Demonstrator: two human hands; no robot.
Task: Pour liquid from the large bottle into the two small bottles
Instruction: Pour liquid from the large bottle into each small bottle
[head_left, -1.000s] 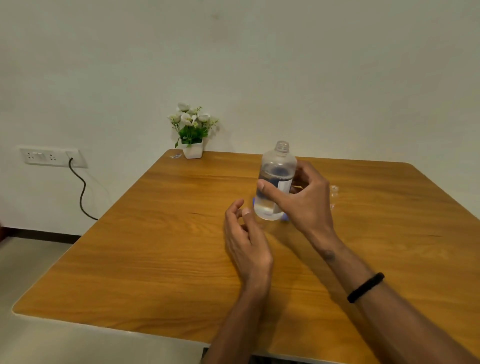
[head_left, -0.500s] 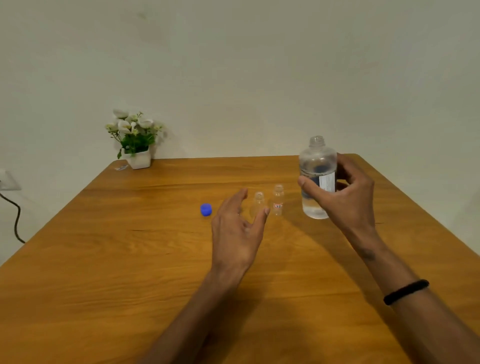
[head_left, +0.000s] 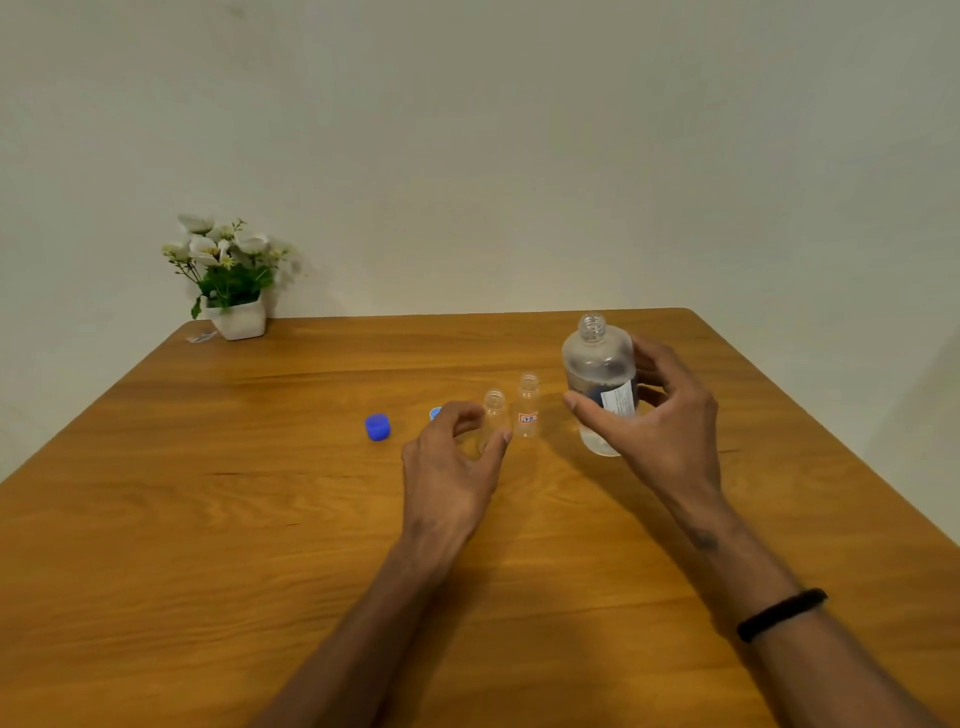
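The large clear bottle (head_left: 598, 374), uncapped and partly filled with clear liquid, is upright in my right hand (head_left: 655, 422), which grips it around the labelled middle. Two small clear bottles stand open side by side left of it: one (head_left: 494, 410) right at my left hand's fingertips, the other (head_left: 528, 405) with a small red-printed label. My left hand (head_left: 453, 461) has its fingers spread around the nearer small bottle; whether they touch it is unclear.
A blue cap (head_left: 377, 427) lies on the wooden table (head_left: 208, 519) left of my left hand, and a light blue cap (head_left: 435, 413) peeks out behind my fingers. A white pot of flowers (head_left: 228, 280) stands at the far left corner by the wall.
My left hand has moved forward and curled around the nearer small bottle. The right hand still holds the large bottle upright, much as before. A second cap now shows behind the fingers.
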